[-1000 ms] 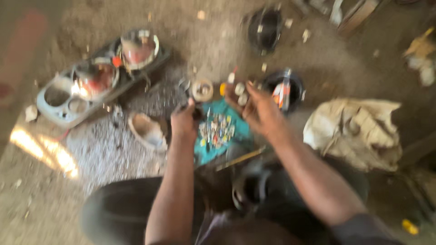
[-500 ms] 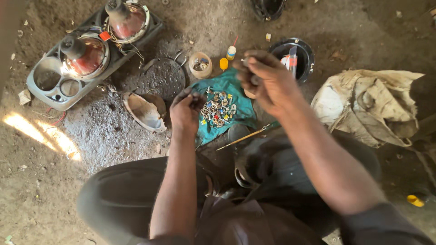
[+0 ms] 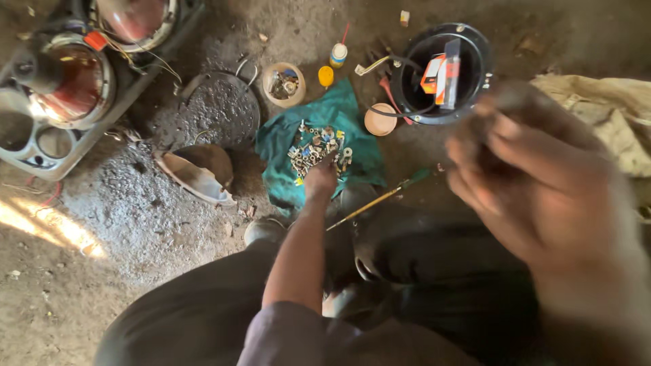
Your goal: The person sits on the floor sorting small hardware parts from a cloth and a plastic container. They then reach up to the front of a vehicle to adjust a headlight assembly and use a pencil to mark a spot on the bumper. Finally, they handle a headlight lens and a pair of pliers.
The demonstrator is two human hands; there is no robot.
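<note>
The grip of the left hand [image 3: 320, 179] rests fingers-down on the pile of small metal nuts, washers and screws [image 3: 315, 148], the fingertips drawn together among the pieces, though whether they pinch one I cannot tell. The right hand [image 3: 536, 183] is raised close to the camera and badly blurred; its fingers curl inward, but whether they hold anything is not visible. The pile lies on a crumpled teal cloth [image 3: 352, 125] spread on the dirt floor [image 3: 102, 271], just ahead of the person's knees. Judging from how things lie, the sorting looks partly done at most: most fasteners remain heaped on the cloth, and a small round tan cup [image 3: 283, 84] just beyond the cloth holds only a few bits. Beside the cloth sit an empty shallow tan dish [image 3: 380, 120] and a black round lamp housing [image 3: 468, 47] with a red-and-white carton [image 3: 441, 74] standing in it. A thin yellow-handled tool [image 3: 373, 203] lies slanted at the cloth's near edge. To the left, a grey plastic headlight frame [image 3: 27, 159] carries shiny reflector bowls [image 3: 71, 81], and a curved, dusty broken shell [image 3: 196, 176] rests on gritty, dark soil. A rumpled beige sack [image 3: 610, 115] lies at the right.
</note>
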